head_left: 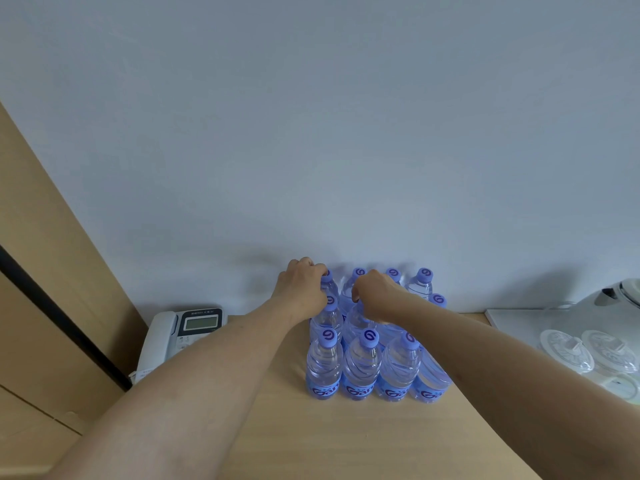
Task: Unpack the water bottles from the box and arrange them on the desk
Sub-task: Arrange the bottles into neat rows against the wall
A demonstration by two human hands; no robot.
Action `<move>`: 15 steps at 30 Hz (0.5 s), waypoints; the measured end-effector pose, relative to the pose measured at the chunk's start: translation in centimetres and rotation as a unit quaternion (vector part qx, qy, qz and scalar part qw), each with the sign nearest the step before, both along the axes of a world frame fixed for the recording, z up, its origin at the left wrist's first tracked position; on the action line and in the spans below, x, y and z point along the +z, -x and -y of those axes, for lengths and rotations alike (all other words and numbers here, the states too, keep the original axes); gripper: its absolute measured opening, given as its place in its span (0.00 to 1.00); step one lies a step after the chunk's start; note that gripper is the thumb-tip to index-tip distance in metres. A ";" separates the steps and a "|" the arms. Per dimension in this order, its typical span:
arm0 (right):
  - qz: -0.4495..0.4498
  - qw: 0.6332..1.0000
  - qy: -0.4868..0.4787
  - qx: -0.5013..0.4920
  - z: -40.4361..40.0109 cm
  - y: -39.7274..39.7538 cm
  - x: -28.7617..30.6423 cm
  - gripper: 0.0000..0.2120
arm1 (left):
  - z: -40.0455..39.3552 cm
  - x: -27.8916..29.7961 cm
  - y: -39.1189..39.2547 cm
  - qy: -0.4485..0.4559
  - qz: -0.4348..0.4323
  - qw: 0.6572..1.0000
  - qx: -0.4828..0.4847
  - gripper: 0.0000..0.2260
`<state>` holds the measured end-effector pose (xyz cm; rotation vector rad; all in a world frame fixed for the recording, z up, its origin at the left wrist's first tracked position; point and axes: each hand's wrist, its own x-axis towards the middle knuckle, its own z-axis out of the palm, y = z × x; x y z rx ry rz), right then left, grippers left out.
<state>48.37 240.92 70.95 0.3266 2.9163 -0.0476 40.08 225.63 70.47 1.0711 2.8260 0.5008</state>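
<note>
Head view: left hand gripping back-left water bottle, right hand gripping second-row bottle; packed against counter's back edge, liable to topple neighbours.

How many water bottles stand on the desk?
11 visible: four in the back row, three in the middle row, four in the front row. The right hand and forearm may hide a twelfth.
</note>
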 end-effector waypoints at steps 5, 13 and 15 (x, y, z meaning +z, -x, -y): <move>0.008 1.000 0.000 -0.007 0.1 0.1 0.2 0.17 | -0.1 0.1 0.1 0.002 -0.002 1.000 0.003 0.21; 0.010 1.000 0.018 -0.020 0.2 -0.1 0.5 0.14 | -0.3 0.1 -0.1 0.005 -0.002 1.000 0.000 0.21; 0.005 1.000 0.023 -0.020 0.2 -0.1 0.6 0.14 | -0.3 0.2 -0.1 0.008 -0.005 1.000 0.001 0.21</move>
